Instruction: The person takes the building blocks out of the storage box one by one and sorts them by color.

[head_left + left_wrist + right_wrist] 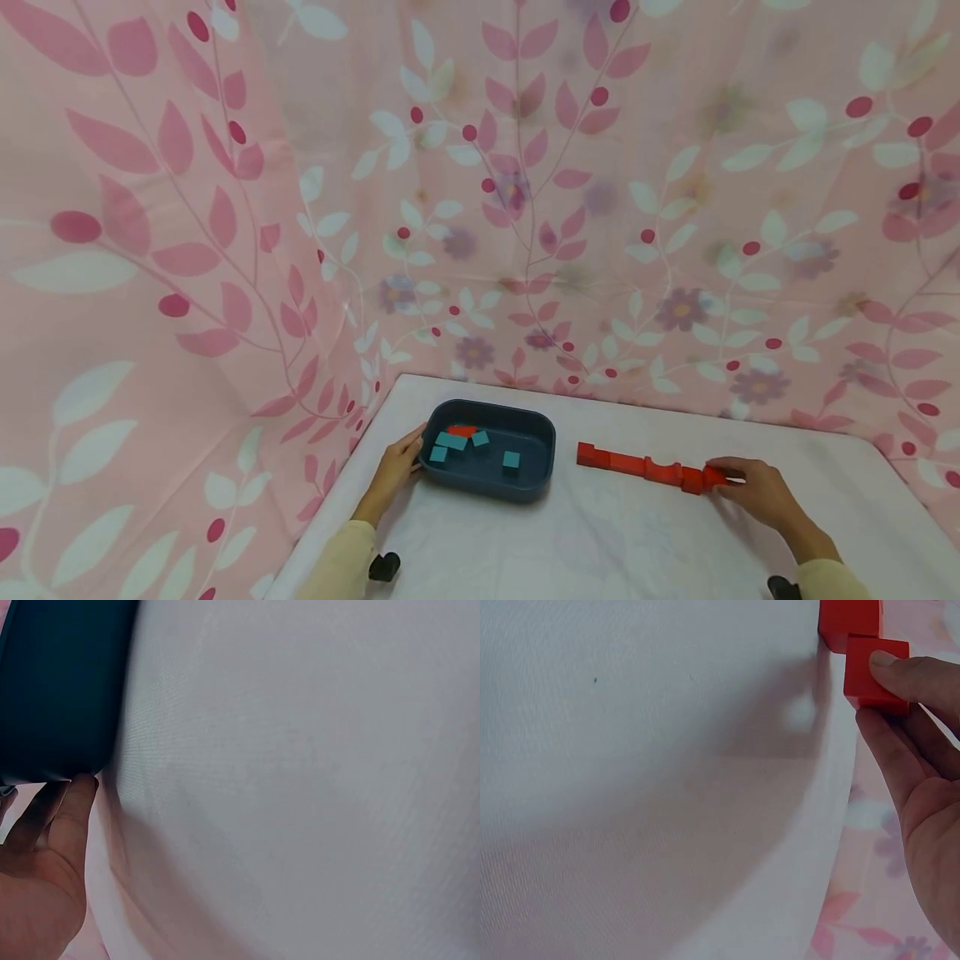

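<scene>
My left hand (397, 468) touches the left end of a dark blue-grey tray (487, 490), its fingers extended against the outer wall. In the left wrist view, fingertips meet the lower edge of the tray (64, 690). Inside the tray lie several teal blocks (512, 460) and a red piece (462, 431). With thumb and fingers, my right hand (761, 493) pinches a red block (870, 679) at the right end of a row of red blocks (626, 463). In the right wrist view, this block stands right beside the neighbouring red block (849, 619), slightly offset from it.
A white cloth covers the table (600, 542). Pink floral curtain (525, 208) hangs behind the table and along its left side. The red row runs rightward from near the tray's right end.
</scene>
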Tool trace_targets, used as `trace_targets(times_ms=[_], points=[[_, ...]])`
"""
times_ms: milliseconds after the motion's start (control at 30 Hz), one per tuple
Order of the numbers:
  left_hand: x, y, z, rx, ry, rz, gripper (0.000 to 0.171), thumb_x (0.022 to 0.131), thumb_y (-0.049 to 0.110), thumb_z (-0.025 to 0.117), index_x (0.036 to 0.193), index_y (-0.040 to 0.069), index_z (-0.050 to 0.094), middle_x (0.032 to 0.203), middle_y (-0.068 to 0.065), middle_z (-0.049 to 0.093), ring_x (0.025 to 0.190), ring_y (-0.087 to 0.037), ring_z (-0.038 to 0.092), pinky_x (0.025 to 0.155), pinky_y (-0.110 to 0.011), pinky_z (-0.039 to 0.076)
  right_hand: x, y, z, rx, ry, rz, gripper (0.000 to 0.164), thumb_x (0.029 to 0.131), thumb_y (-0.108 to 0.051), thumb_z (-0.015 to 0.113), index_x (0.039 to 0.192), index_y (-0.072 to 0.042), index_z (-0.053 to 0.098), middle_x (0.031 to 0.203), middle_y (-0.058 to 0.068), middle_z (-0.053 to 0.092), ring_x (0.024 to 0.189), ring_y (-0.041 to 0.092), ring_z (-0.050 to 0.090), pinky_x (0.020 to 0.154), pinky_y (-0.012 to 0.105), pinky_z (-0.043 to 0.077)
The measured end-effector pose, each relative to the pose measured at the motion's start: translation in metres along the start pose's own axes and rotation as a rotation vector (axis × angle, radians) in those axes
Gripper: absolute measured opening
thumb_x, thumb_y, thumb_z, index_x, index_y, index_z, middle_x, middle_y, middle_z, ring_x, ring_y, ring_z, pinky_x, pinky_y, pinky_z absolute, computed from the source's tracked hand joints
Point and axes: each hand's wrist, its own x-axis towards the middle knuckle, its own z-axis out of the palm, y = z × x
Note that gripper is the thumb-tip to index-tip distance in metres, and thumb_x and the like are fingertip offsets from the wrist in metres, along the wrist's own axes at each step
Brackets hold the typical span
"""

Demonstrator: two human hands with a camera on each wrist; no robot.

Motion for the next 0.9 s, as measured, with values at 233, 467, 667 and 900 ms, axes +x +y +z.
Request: trace_targets(times_ms=[233, 467, 667, 900], points=[[-0.0004, 0.0033, -0.0035, 0.011, 0.005, -0.025, 0.042, 0.105, 0.025, 0.045, 0.146, 0.015, 0.047, 0.149, -0.022, 0.038, 0.121, -0.038, 0.052, 0.094, -0.053, 0.047, 0.0008, -0.0007, 0.0006, 0.012, -0.033, 0.03, 0.039, 0.08, -0.012, 0.079, 0.116, 0.0, 0.069, 0.11, 0.019, 0.068, 0.105, 0.043, 0.06, 0.084, 0.055, 0.053], [-0.0007, 0.0048, -0.0056, -0.005, 0.017, -0.063, 0.042, 0.104, 0.024, 0.049, 0.145, 0.016, 0.05, 0.147, -0.023, 0.041, 0.115, -0.035, 0.057, 0.092, -0.052, 0.048, 0.0015, 0.0015, 0.0032, 0.029, -0.052, 0.081, 0.042, 0.079, -0.015, 0.081, 0.117, -0.001, 0.069, 0.112, 0.021, 0.067, 0.107, 0.045, 0.058, 0.084, 0.055, 0.053], [0.0012, 0.0028, -0.0053, -0.007, 0.019, -0.081, 0.041, 0.104, 0.025, 0.049, 0.144, 0.018, 0.05, 0.147, -0.023, 0.042, 0.115, -0.035, 0.057, 0.092, -0.052, 0.049, 0.002, 0.0041, 0.0077, 0.022, -0.048, 0.099, 0.044, 0.078, -0.016, 0.082, 0.117, -0.002, 0.069, 0.113, 0.022, 0.066, 0.107, 0.045, 0.057, 0.085, 0.057, 0.051], [0.0034, 0.0034, -0.0047, -0.029, 0.009, -0.074, 0.041, 0.104, 0.024, 0.048, 0.145, 0.018, 0.049, 0.148, -0.021, 0.04, 0.121, -0.036, 0.052, 0.093, -0.052, 0.048, 0.0034, 0.0046, 0.0093, 0.025, -0.056, 0.106, 0.044, 0.078, -0.014, 0.082, 0.118, -0.001, 0.069, 0.113, 0.023, 0.066, 0.106, 0.045, 0.057, 0.084, 0.056, 0.052]])
